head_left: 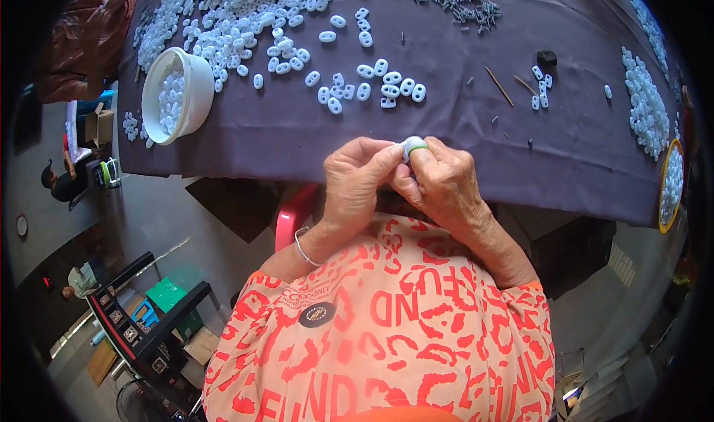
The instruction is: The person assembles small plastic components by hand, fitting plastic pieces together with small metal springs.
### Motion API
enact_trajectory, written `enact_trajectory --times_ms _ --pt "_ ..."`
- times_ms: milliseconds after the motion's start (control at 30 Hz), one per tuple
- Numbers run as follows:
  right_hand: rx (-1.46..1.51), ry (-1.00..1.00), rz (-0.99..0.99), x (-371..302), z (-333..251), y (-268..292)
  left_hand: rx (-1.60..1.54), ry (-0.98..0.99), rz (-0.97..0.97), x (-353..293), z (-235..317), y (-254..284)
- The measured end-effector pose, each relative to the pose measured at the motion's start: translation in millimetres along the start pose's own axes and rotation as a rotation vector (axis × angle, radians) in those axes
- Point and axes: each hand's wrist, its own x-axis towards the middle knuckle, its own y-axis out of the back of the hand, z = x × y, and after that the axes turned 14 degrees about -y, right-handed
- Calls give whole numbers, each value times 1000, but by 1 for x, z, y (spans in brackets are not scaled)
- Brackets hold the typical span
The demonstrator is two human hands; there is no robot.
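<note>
Right there at the near edge of the table [282, 143], left hand [349, 180] and right hand [448, 175] met fingertip to fingertip, both grips clamped on a small white piece [407, 151] between them, neither nearer, its long axis too hidden to tell.

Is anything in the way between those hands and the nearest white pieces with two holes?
Nothing visible is: between the left hand or right hand and those white pieces, only the dark cloth shows.
</note>
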Motion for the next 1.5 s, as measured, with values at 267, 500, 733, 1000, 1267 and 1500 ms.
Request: enact_trajectory --times_ms 267,500,733,1000,1267,1500 --pt "-51 -49 36 -5 1 -10 -12 -16 28 3 -6 0" --pt "-78 -44 44 -3 -1 -12 -34 -18 15 4 -4 3" --pt "-25 -38 44 0 0 -7 11 -37 -5 6 -2 3" --pt "-44 -29 91 -6 -1 -11 4 -74 2 2 -3 -2" --pt "35 -71 34 -4 5 -11 -47 -37 1 4 -6 3" --pt "592 -462 -257 2 8 18 69 -13 -61 7 4 7"
